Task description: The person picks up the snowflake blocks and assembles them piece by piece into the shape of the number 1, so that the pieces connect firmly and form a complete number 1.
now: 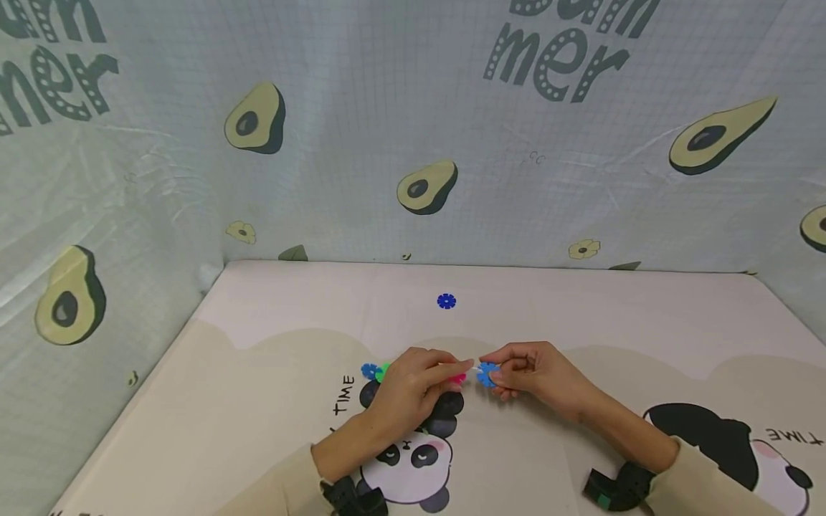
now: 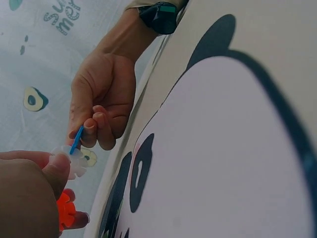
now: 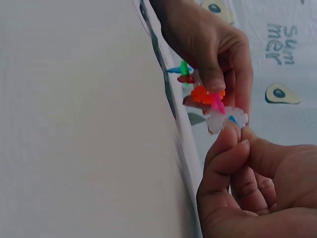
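Note:
My left hand [image 1: 413, 383] grips a chain of interlocking plastic flower discs above the table. Along it show a blue disc [image 1: 370, 370], a green disc [image 3: 184, 72], a red one, an orange disc [image 3: 202, 94], a pink disc [image 3: 217, 102] and a clear white disc [image 3: 218, 120] at the right end. The left fingers cover part of the chain. Between thumb and fingertips, my right hand [image 1: 542, 376] pinches a light blue disc [image 1: 487, 374]. In the left wrist view this light blue disc [image 2: 77, 140] stands edge-on, right at the notched rim of the white disc [image 2: 78, 166].
A dark blue flower disc [image 1: 447, 301] lies farther back on the table. The light tablecloth [image 1: 258, 430] carries printed pandas. Behind and at the left hangs a pale curtain [image 1: 348, 107] printed with avocados.

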Action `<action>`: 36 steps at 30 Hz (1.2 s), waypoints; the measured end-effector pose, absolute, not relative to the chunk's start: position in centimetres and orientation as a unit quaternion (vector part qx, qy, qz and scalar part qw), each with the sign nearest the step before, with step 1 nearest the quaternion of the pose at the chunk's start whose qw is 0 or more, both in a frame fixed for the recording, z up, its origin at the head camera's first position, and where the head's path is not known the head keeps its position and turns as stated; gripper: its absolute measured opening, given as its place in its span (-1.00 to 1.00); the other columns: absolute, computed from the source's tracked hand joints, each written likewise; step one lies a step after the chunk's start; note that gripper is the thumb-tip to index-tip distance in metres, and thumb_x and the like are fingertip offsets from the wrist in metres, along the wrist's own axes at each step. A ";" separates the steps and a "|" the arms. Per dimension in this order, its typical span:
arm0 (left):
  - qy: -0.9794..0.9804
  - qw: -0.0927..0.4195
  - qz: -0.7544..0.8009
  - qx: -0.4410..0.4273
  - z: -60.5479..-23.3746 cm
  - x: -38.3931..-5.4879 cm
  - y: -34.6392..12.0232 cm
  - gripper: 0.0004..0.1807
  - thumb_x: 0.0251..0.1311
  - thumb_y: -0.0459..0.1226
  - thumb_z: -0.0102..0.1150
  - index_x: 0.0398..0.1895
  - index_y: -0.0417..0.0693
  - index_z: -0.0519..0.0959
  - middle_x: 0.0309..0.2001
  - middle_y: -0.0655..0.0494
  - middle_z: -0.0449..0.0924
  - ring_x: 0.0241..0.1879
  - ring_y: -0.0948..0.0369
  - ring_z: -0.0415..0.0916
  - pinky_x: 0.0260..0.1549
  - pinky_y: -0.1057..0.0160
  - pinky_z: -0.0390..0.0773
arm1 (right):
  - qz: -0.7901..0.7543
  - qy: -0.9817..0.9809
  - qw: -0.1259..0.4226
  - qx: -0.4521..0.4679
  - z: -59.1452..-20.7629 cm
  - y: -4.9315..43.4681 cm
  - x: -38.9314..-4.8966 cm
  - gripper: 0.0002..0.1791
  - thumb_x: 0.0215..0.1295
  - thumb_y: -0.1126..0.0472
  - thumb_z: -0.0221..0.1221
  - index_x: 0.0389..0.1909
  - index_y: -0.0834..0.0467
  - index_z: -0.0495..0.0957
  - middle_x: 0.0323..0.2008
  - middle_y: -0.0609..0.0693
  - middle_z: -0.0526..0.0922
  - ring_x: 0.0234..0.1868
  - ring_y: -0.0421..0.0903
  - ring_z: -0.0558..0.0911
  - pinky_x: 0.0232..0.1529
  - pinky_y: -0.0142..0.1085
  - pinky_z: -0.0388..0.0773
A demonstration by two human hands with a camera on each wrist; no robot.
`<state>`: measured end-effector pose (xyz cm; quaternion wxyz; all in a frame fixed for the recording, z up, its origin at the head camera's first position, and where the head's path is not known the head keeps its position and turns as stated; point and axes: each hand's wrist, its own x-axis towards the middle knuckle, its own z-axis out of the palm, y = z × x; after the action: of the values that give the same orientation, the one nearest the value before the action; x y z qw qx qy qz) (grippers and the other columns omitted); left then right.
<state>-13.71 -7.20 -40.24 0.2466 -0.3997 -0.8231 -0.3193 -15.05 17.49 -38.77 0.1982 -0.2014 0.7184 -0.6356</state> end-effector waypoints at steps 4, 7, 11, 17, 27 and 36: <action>-0.821 0.250 -0.321 -0.402 -40.3 -13.7 -7.1 -0.63 0.07 -0.33 0.36 0.01 0.00 0.67 -0.22 0.12 0.64 -0.21 0.17 0.52 -0.16 0.34 0.52 | -0.641 0.714 0.197 -0.202 -38.9 17.4 -15.0 -0.64 0.29 0.31 0.20 0.03 0.44 0.51 -0.43 0.14 0.64 -0.43 -0.07 0.64 -0.29 -0.20 0.64; -0.820 0.249 -0.323 -0.400 -40.2 -13.8 -7.1 -0.63 0.08 -0.33 0.35 0.02 0.00 0.67 -0.22 0.11 0.64 -0.21 0.17 0.53 -0.16 0.35 0.52 | -0.646 0.710 0.197 -0.198 -39.0 17.4 -15.0 -0.63 0.28 0.31 0.20 0.04 0.46 0.49 -0.44 0.14 0.63 -0.42 -0.08 0.64 -0.28 -0.22 0.63; -0.820 0.247 -0.328 -0.398 -40.1 -13.7 -7.1 -0.64 0.09 -0.32 0.34 0.02 0.01 0.67 -0.22 0.12 0.64 -0.20 0.17 0.53 -0.16 0.34 0.52 | -0.646 0.712 0.192 -0.195 -39.1 17.4 -15.0 -0.62 0.28 0.32 0.21 0.05 0.45 0.49 -0.45 0.13 0.64 -0.42 -0.08 0.64 -0.28 -0.23 0.63; -0.818 0.251 -0.333 -0.396 -40.0 -13.7 -7.2 -0.64 0.08 -0.32 0.35 0.00 0.01 0.68 -0.23 0.11 0.65 -0.21 0.16 0.53 -0.16 0.34 0.53 | -0.658 0.704 0.191 -0.187 -39.1 17.2 -14.9 -0.61 0.26 0.32 0.22 0.05 0.46 0.49 -0.45 0.11 0.65 -0.39 -0.07 0.65 -0.25 -0.23 0.63; -0.824 0.240 -0.342 -0.383 -39.8 -13.7 -7.0 -0.68 0.12 -0.34 0.33 -0.02 0.00 0.68 -0.17 0.13 0.64 -0.17 0.18 0.53 -0.13 0.31 0.52 | -0.682 0.682 0.204 -0.171 -38.8 17.1 -14.8 -0.58 0.26 0.33 0.22 0.07 0.49 0.46 -0.43 0.08 0.66 -0.40 -0.12 0.62 -0.27 -0.29 0.62; -0.826 0.254 -0.339 -0.373 -40.0 -13.9 -7.0 -0.70 0.15 -0.33 0.30 -0.02 0.00 0.66 -0.15 0.16 0.63 -0.14 0.20 0.54 -0.12 0.26 0.49 | -0.697 0.655 0.236 -0.169 -38.7 17.5 -15.0 -0.53 0.32 0.32 0.16 0.17 0.49 0.38 -0.30 0.14 0.68 -0.28 -0.07 0.66 -0.20 -0.31 0.60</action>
<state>-13.90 -6.99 -39.99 0.2539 -0.3730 -0.8255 -0.3391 -15.00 17.52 -38.67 0.2359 -0.1694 0.6555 -0.6972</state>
